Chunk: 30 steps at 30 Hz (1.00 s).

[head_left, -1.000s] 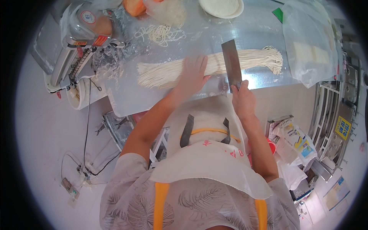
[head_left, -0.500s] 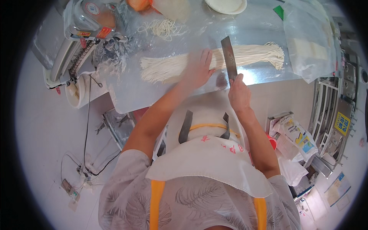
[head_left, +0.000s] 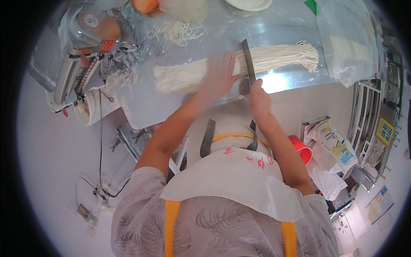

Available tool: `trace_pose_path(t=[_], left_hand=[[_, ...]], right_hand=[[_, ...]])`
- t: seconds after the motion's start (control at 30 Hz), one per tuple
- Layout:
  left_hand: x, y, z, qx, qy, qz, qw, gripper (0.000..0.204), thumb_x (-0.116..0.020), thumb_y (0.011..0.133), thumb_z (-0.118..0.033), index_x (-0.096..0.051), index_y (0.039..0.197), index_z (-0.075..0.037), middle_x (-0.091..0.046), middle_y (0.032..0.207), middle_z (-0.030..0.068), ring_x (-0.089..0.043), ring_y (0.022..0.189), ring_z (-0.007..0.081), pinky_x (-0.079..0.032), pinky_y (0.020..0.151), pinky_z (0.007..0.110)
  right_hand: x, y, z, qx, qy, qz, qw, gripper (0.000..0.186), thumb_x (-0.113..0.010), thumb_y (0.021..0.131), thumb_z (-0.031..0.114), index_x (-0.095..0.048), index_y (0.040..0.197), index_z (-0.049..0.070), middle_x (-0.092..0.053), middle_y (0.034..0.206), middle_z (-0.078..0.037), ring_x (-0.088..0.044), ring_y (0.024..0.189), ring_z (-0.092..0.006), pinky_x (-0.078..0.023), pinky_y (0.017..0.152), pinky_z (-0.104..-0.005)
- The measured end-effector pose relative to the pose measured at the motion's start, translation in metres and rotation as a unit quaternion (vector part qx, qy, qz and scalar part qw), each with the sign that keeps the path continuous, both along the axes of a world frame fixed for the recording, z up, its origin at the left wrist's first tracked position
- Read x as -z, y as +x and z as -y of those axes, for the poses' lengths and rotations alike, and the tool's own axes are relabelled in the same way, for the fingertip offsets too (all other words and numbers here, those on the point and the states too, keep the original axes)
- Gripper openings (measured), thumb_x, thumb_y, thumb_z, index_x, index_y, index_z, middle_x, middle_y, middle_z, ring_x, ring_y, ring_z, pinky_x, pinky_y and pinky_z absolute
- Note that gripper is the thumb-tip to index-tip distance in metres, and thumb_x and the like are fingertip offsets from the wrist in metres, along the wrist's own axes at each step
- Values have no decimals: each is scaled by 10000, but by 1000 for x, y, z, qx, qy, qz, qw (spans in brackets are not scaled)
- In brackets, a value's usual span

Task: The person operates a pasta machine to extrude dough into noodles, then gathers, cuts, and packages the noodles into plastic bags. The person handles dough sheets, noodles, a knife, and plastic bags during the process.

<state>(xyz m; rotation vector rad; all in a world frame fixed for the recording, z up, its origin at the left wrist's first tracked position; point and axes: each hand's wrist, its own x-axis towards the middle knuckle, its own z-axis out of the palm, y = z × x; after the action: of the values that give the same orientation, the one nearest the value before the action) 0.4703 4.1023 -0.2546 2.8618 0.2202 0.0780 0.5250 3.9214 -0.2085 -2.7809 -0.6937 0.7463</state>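
Observation:
A long flat bundle of fresh noodles (head_left: 282, 55) lies crosswise on the floured metal worktop (head_left: 150, 107). My left hand (head_left: 220, 76) rests flat on it with fingers stretched out, just left of a cleaver (head_left: 246, 58). My right hand (head_left: 259, 98) grips the cleaver's handle; the blade stands nearly edge-on across the middle of the bundle, close beside my left fingertips. A loose tangle of noodles (head_left: 175, 33) lies behind the bundle.
A metal machine (head_left: 94, 30) stands at the left over a white bucket (head_left: 85, 111). A white bowl (head_left: 248, 4), an orange bag (head_left: 143, 5) and a translucent plastic sheet (head_left: 346, 43) lie along the worktop. Below at right are a red basin (head_left: 299, 147) and sacks (head_left: 329, 145).
The cleaver has shifted left toward my left hand and turned more edge-on. My right hand has moved up and left with it. My left hand stays on the noodles, slightly farther forward.

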Motion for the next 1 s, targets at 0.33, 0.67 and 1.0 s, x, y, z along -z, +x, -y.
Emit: trace_pose_path(t=[0.33,0.67,1.0], left_hand=[[-20,16,-4,-4,-18,-58,998,738,-794,865,-296,-463,1414,70,-529,1334,207,-512,1240,364,-399,1101,525],[-33,51,3,-34,5,-163,986,509,-826,715,-175,-576,1112,24,-627,1131,238,-604,1100,400,-470,964,514],[-44,51,25,-165,-34,-141,976,342,-743,680,-144,-640,991,-45,-616,1043,180,-586,1046,378,-428,961,525]], right_hand=[[-29,18,32,51,62,3,997,258,-525,1070,261,-457,1151,26,-700,824,-237,-687,723,-465,-537,604,-551],[-66,218,72,53,168,181,968,360,-626,973,196,-574,1326,147,-670,903,-144,-674,774,-374,-539,663,-478],[17,375,12,-22,149,203,968,418,-619,915,144,-549,1324,203,-642,1094,-174,-663,966,-409,-552,801,-535]])
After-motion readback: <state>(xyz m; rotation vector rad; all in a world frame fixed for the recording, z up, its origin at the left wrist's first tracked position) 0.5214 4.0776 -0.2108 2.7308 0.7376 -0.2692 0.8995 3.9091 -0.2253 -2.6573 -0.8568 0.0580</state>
